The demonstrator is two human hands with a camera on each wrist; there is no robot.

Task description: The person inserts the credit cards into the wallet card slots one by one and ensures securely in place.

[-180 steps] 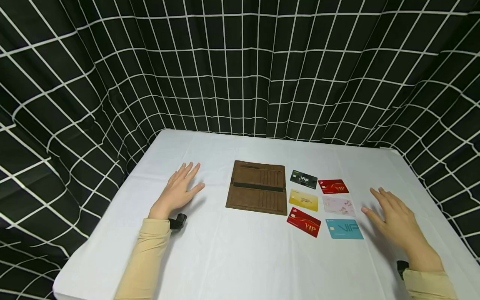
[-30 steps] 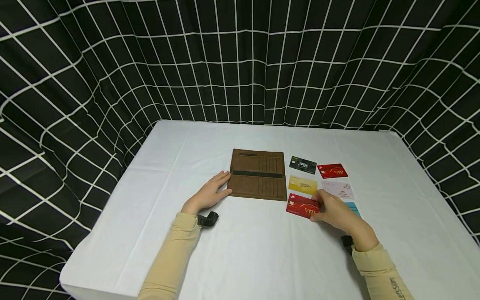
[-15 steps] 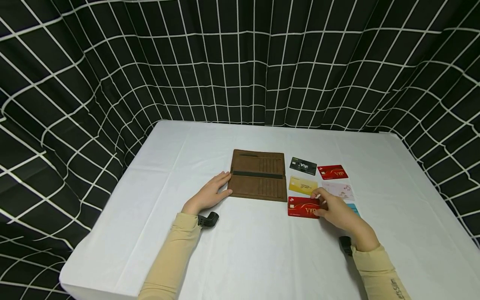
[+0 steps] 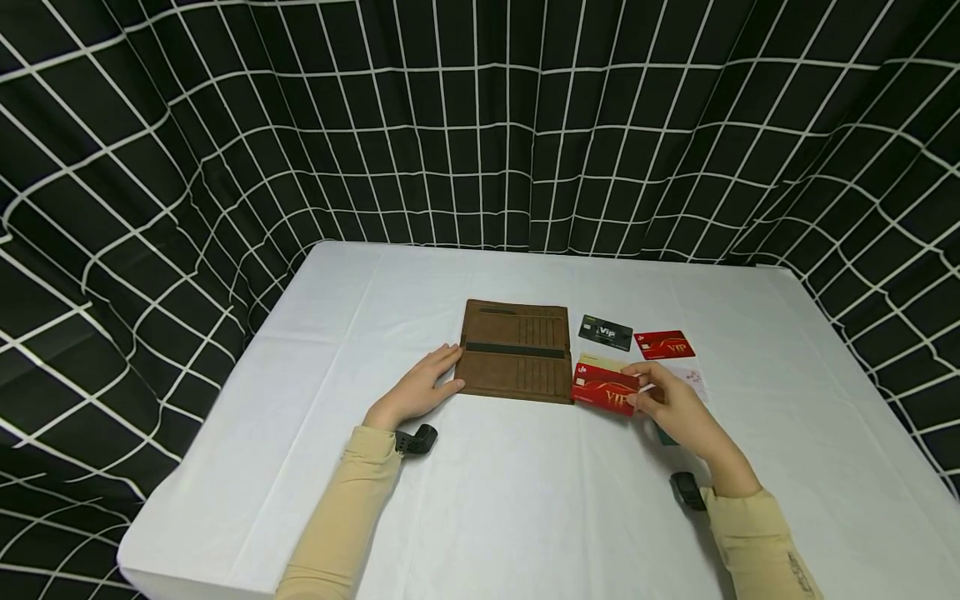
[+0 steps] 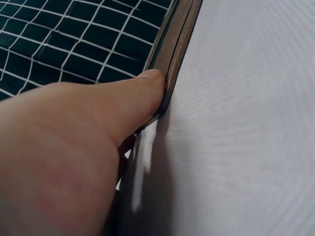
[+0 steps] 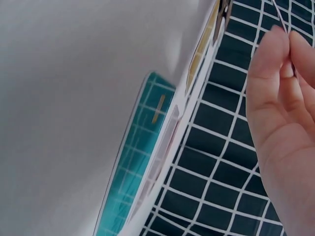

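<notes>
PLACE: curtained-off, studio-like setting | black curtain (image 4: 420, 125) with white grid, three sides | white cloth-covered table (image 4: 480, 500)

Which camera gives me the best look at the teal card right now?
The right wrist view: a large, uncovered part of the teal card shows. In the head view, the right hand hides all but a small piece; the left wrist view shows none.

In the head view, the yellow card (image 4: 603, 362) is largely covered by the red card (image 4: 603, 389) in the right hand (image 4: 674, 408).
</notes>
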